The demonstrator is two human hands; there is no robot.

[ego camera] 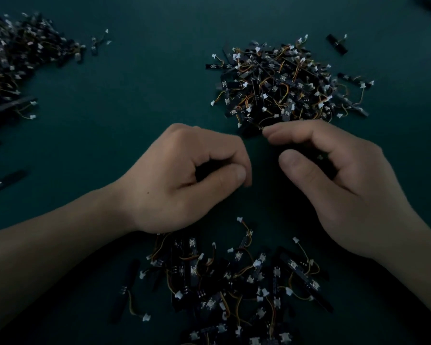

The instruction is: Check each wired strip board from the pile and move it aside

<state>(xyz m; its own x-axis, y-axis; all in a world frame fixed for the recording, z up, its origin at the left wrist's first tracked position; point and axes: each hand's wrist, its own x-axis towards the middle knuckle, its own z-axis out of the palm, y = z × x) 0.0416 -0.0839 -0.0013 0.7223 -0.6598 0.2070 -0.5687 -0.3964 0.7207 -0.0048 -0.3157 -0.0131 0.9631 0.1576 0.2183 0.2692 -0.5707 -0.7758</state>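
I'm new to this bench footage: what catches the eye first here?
The left hand and right hand, fingers curled, nearly meet at centre. Beyond the right hand sits a dense pile of wired strip boards; a darker heap fills the far left, and loose boards spread nearest the camera.

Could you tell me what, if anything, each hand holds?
Unclear: the right hand fingertips touch a wire at the pile edge; nothing shows in the curled left hand.
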